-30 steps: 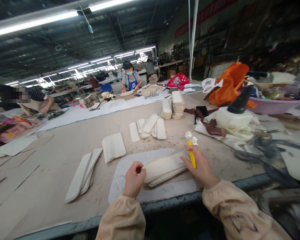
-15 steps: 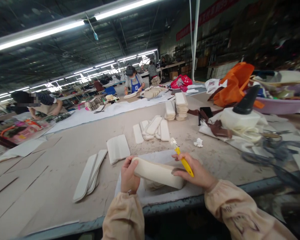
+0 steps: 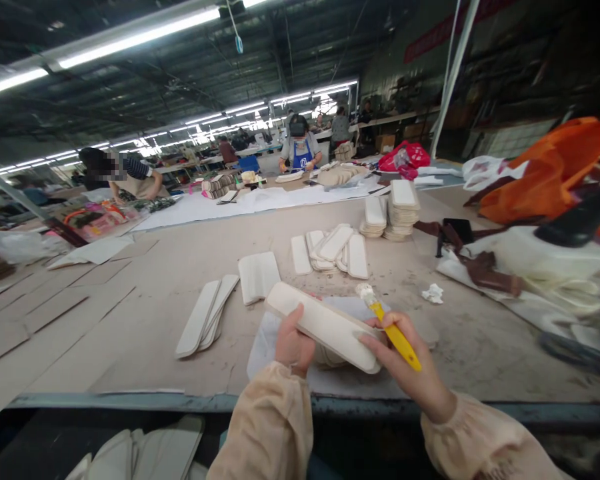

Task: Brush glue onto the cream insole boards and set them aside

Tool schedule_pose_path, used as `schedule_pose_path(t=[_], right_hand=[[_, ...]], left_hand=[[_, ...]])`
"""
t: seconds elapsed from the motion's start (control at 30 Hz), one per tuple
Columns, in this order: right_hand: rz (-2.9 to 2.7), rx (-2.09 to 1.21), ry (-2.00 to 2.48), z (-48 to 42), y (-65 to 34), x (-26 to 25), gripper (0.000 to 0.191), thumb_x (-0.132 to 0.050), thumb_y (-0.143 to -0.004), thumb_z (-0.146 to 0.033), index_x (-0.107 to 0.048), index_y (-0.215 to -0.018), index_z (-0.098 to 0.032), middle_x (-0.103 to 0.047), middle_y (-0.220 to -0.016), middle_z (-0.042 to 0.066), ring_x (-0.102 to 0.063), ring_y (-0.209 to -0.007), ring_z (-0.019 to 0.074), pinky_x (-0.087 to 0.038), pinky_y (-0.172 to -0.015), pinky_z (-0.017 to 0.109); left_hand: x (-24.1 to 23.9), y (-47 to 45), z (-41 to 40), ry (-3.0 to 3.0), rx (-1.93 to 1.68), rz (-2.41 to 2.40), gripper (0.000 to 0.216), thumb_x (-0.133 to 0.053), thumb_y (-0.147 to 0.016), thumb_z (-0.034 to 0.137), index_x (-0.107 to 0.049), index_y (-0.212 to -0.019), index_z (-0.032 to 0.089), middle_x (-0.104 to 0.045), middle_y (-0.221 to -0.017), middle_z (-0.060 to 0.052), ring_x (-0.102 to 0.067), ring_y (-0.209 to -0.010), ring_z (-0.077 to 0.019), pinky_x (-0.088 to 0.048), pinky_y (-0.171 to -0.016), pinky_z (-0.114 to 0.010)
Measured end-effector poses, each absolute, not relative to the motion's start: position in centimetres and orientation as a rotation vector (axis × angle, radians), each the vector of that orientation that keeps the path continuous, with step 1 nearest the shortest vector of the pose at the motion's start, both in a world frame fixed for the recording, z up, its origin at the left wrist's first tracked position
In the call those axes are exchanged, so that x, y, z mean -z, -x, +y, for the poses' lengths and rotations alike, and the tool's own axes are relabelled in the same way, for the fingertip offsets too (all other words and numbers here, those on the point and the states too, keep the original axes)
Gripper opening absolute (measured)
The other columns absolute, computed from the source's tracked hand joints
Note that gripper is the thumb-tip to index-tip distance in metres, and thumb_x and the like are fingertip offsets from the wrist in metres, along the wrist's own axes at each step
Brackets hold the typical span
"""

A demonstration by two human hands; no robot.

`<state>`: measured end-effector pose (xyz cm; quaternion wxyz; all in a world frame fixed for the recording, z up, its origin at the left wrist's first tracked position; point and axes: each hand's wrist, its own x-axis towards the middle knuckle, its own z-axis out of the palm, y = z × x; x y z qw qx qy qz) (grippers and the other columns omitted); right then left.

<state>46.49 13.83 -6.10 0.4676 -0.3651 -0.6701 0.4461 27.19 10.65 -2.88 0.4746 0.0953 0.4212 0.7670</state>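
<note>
Our left hand (image 3: 295, 345) clasps a pale strip (image 3: 333, 327), thumb on top; our right hand (image 3: 416, 379), curled around a yellow brush (image 3: 403, 347), pinches the strip's lower end. We hold the strip above a white sheet (image 3: 266, 339) near the front edge of the worktop (image 3: 130, 347).

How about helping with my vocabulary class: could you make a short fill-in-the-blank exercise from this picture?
1. The right grip holds a brush whose handle is coloured ____.
2. The left grip and the ____ grip both touch one long pale strip.
3. In the background, the apron with a white mark is coloured ____.

Missing words: yellow; right; blue.
</note>
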Motion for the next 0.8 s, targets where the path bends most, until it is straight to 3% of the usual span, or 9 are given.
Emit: schedule_pose_path(t=[0.27,0.5,0.67,0.8], right_hand=[[-1.629,-1.227,0.918,13.3,-46.1,6.7,0.038,-0.073,-0.079,-0.043,-0.044,-0.096,-0.025,-0.064,-0.094,0.002,-0.059,-0.068,0.0159,-0.049,-0.055,0.026],[-1.645,-1.209,0.912,13.0,-46.3,6.6,0.035,-0.071,-0.081,-0.042,-0.045,-0.097,-0.026,-0.064,-0.092,0.000,-0.057,-0.065,0.0149,-0.048,-0.057,0.026],[-1.684,-1.102,0.989,13.0,-46.8,6.5,0.038,-0.073,-0.076,-0.046,-0.047,-0.094,-0.027,-0.060,-0.079,-0.002,-0.057,-0.062,0.0161,-0.050,-0.055,0.026],[-1.699,-1.018,1.065,13.5,-47.3,6.9,0.043,-0.075,-0.068,-0.053,-0.049,-0.092,-0.029,-0.063,-0.081,0.000,-0.063,-0.069,0.0211,-0.053,-0.054,0.028]], left_hand=[[3.3,-28.2,10.6,-0.084,-1.888,0.940,0.017,-0.066,-0.076,0.015,-0.065,-0.093,0.014,-0.074,-0.096,-0.010,-0.067,-0.108,-0.0261,-0.053,-0.099,-0.038],[3.0,-28.0,10.6,-0.141,-1.907,0.944,0.027,-0.073,-0.068,0.015,-0.066,-0.094,0.012,-0.074,-0.099,-0.012,-0.068,-0.106,-0.0278,-0.052,-0.097,-0.038],[2.7,-28.0,10.3,-0.183,-1.928,0.866,0.039,-0.079,-0.065,0.029,-0.066,-0.098,0.011,-0.074,-0.097,-0.013,-0.071,-0.095,-0.0287,-0.054,-0.089,-0.040],[2.4,-27.5,10.5,-0.093,-2.012,0.819,0.041,-0.074,-0.071,0.043,-0.065,-0.098,0.013,-0.073,-0.094,-0.013,-0.071,-0.089,-0.0282,-0.056,-0.079,-0.037]])
